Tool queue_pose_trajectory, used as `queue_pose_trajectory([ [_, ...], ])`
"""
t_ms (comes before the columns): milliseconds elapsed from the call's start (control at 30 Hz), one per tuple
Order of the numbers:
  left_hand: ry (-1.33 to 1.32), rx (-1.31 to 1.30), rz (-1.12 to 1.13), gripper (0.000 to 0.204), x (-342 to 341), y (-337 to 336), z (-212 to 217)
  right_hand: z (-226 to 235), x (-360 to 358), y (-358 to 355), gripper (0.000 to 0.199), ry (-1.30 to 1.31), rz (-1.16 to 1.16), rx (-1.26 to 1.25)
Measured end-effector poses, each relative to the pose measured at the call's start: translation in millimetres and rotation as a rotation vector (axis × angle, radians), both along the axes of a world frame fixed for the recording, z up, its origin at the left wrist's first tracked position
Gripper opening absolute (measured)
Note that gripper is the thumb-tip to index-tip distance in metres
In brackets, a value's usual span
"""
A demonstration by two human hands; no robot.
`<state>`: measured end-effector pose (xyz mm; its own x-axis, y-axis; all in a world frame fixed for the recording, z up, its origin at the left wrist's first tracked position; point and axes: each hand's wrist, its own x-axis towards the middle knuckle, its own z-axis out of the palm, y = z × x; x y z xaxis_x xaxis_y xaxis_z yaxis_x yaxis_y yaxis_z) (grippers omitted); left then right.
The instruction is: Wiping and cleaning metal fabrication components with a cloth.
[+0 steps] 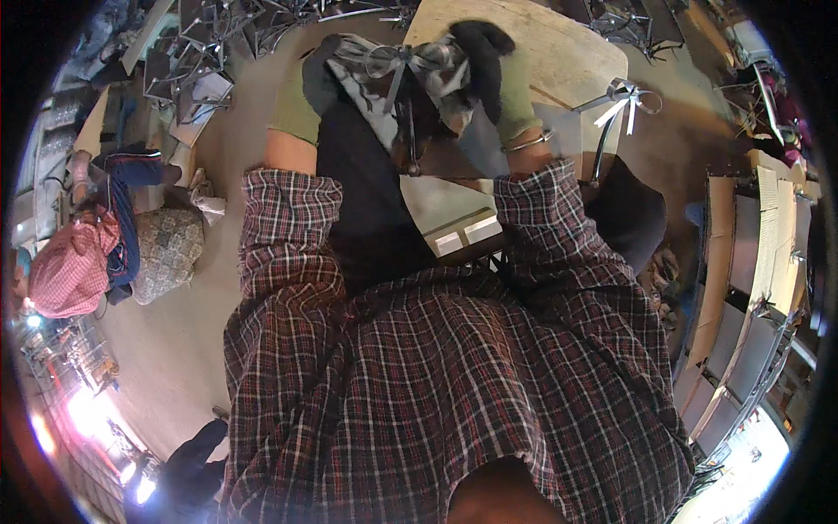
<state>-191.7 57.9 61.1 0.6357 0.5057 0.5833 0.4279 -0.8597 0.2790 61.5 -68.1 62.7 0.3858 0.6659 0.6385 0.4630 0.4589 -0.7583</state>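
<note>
My left hand (pixel 321 80), in a dark-palmed glove with a green cuff, is closed on the left edge of a shiny grey-and-black piece (pixel 375 83). This piece has a silver bow-shaped top and a thin dark stem hanging from its middle; its exact kind I cannot make out. Gloved the same way, my right hand (pixel 491 74) grips its right side, with the fingers partly blurred. The piece is held up over my lap, in front of a wooden board (pixel 559 52). Beside my right wrist stands a similar silver bow (pixel 627 103) on a dark stem.
Dark metal pieces (pixel 201 52) lie heaped at the far left, and more (pixel 628 31) at the far right. Another person in a pink checked garment (pixel 77 262) sits at the left. Cardboard-lined dark panels (pixel 742 244) stand at the right. Two small pale blocks (pixel 467 234) are near my lap.
</note>
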Motion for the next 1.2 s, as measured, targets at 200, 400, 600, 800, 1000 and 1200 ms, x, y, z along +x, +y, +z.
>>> queue_pose_trajectory([
  [200, 0.112, -0.207, 0.139, 0.037, 51, -51, 40, -52, 46, -16, 0.026, 0.333, -0.023, -0.285],
  [400, -0.845, -0.808, 0.243, 0.026, 23, -74, 36, -55, 60, -45, 0.045, -0.429, -0.376, -0.205],
  [600, -0.74, -0.763, 0.331, 0.048, 46, -174, 23, 48, 50, -24, 0.035, 0.961, 0.505, 0.277],
  [800, -0.404, -0.884, 0.47, 0.03, 65, -179, -32, 34, -1, 3, 0.043, -0.485, 0.132, -0.279],
  [1000, -0.417, -0.97, 0.49, 0.03, 78, -185, -38, -60, -12, 0, 0.035, -0.275, 0.291, -0.489],
  [1200, -0.239, -0.663, 0.512, 0.033, 61, -185, -40, 17, -38, -3, 0.037, 0.127, 0.617, -0.163],
])
